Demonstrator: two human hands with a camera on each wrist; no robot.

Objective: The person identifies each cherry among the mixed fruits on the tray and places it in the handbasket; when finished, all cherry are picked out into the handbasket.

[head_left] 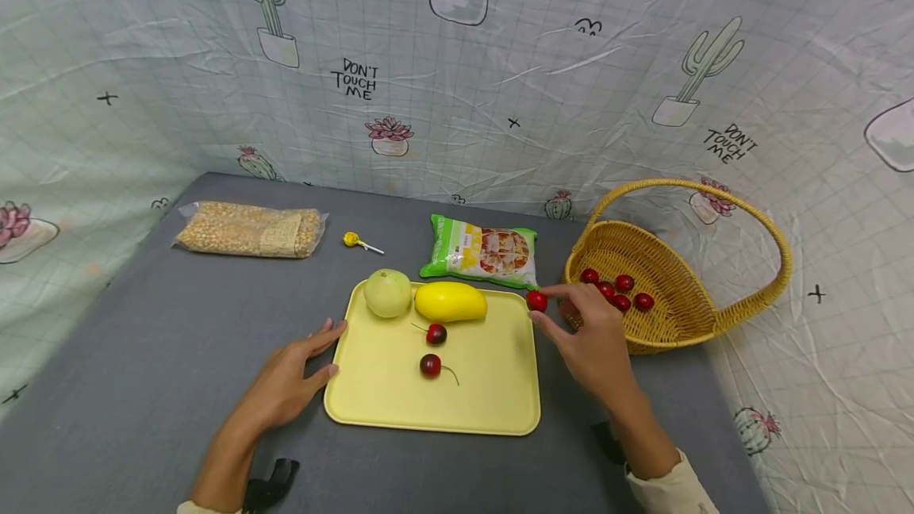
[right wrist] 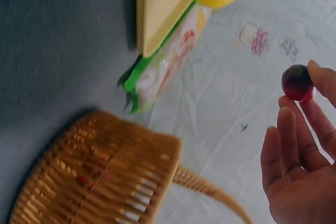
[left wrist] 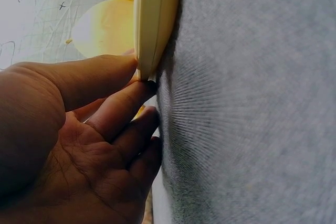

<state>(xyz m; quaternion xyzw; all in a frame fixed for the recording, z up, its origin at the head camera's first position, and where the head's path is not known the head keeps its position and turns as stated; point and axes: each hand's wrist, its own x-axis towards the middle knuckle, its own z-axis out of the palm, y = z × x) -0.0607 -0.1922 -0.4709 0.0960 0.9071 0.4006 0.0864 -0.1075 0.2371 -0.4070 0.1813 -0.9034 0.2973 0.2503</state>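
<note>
Above the right edge of the yellow tray (head_left: pixel 493 407), my right hand (head_left: pixel 594 343) pinches a dark red cherry (head_left: pixel 537 301) between thumb and fingertips. The right wrist view shows that cherry (right wrist: pixel 297 83) held up, the other fingers loosely bent. My left hand (head_left: pixel 289 379) touches the tray's left rim with thumb and fingertips spread along it. Two cherries with stems, one higher (head_left: pixel 436 334) and one lower (head_left: pixel 431 365), lie on the tray. A yellow mango (head_left: pixel 450 302) and a pale green round fruit (head_left: pixel 388 293) sit at its back edge.
A wicker basket (head_left: pixel 685 288) with a tall handle stands right of the tray, several cherries (head_left: pixel 624 283) inside. Behind the tray lie a green food packet (head_left: pixel 485 251), a yellow lollipop (head_left: pixel 351 239) and a bag of corn kernels (head_left: pixel 246 228). A patterned cloth (head_left: pixel 457 86) hangs behind.
</note>
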